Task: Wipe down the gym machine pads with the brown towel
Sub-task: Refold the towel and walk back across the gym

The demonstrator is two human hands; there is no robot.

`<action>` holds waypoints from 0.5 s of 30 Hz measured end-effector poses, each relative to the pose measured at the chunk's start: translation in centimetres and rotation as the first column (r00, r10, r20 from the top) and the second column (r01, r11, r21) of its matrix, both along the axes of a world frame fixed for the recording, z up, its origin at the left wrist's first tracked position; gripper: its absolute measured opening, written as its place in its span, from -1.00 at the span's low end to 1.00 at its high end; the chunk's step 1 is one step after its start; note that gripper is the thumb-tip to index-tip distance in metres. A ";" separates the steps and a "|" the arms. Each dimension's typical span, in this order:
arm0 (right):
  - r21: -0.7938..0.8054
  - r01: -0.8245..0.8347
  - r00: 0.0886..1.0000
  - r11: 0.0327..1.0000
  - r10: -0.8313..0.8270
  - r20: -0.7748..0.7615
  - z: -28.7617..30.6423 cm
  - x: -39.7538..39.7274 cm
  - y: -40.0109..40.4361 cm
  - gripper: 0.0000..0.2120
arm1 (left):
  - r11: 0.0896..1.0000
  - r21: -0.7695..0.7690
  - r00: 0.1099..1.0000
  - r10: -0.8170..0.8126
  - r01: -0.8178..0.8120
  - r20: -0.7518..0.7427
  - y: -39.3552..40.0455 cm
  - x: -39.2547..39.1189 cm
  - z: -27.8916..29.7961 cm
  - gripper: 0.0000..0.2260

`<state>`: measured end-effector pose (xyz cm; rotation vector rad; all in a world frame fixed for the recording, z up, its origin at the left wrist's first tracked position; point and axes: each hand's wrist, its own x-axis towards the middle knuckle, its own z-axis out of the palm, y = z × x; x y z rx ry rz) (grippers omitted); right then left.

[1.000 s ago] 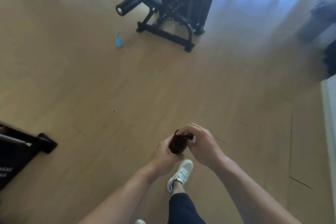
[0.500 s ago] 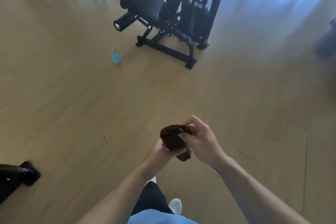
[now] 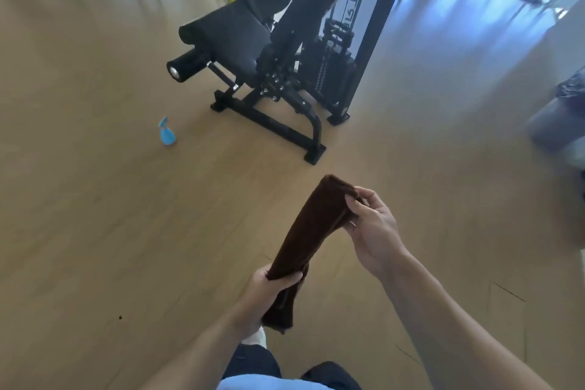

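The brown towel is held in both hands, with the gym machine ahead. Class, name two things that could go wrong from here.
1. The brown towel is a narrow folded strip, gripped low by the left hand and pinched at the top by the right hand. Used like this, it might cover little of the seat pad per stroke.
2. The blue spray bottle stands on the floor beside the gym machine; a step could knock it over.

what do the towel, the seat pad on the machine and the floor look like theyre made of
Brown towel: soft napped cloth, likely terry or microfibre; matte, drapes limp between left hand and right hand.
Seat pad: black padded upholstery, probably vinyl or faux leather; smooth, faint sheen.
Floor: tan wood-look planks, maybe laminate or vinyl; seams and window glare show a smooth, semi-gloss finish.
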<state>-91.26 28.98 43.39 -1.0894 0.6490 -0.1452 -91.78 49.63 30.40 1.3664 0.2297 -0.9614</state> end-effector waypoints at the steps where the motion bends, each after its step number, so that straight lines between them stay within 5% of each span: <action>1: 0.019 0.029 0.999 0.999 -0.029 -0.012 -0.2 1.7 -1.7 -0.90 | 0.999 -0.031 0.999 -0.016 0.015 -0.041 -0.8 2.2 0.3 -0.60; 8: 0.183 0.190 0.982 0.964 -0.190 -0.020 -3.3 11.9 -14.4 -0.74 | 0.999 0.011 0.998 -0.039 0.039 -0.058 -8.7 15.9 -0.5 -0.50; 15: 0.069 -0.046 0.988 0.997 0.056 -0.142 -6.6 23.3 -28.6 -0.57 | 0.940 0.170 0.955 0.286 -0.295 0.075 -22.8 30.2 -0.9 -0.84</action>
